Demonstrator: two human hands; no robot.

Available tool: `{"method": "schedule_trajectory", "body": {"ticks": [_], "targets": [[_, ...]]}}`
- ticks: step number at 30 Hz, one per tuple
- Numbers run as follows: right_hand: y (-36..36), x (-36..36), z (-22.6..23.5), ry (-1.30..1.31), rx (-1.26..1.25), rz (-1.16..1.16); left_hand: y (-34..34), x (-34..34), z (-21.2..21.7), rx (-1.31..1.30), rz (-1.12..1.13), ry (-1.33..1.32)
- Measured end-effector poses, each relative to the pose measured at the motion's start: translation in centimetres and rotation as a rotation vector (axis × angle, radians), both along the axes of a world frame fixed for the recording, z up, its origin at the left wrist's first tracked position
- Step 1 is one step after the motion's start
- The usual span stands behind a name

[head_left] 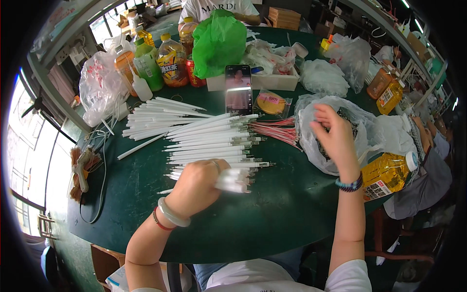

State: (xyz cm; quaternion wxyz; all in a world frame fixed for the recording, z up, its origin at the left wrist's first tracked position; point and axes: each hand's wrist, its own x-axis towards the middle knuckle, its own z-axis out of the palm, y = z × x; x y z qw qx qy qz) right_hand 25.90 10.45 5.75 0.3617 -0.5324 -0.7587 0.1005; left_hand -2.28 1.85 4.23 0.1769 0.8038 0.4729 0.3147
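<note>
My left hand (198, 185) is closed around a bundle of slim white tubes (234, 180), whose ends stick out to the right, slightly blurred. It is over the near edge of a long row of similar white tubes (206, 138) with clear tips pointing right. More plain white tubes (151, 119) lie in a loose pile at the far left. My right hand (333, 131) is raised over a clear plastic bag (311, 141) with small dark pieces inside. Its fingers are curled but apart from the thumb, and nothing shows between them. Red and white wires (277, 130) lie left of the bag.
A phone (238, 90) stands upright behind the tubes, beside a round yellow packet (272, 103). Bottles (172, 61) and a green bag (219, 44) stand farther back. A yellow oil jug (389, 173) is at right. A glue gun (80, 175) and cable lie left. Another person (221, 7) sits opposite.
</note>
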Motion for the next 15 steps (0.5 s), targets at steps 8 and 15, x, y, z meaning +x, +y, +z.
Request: {"method": "schedule_trajectory", "body": {"ticks": [8, 15], "targets": [[0.0, 2.6, -1.8, 0.134, 0.211, -0.159, 0.6, 0.9, -0.7, 0.195, -0.052, 0.112], [-6.4, -5.9, -1.3, 1.059, -0.973, 0.812, -0.8, 1.9, 0.8, 0.601, -0.075, 0.066]]}}
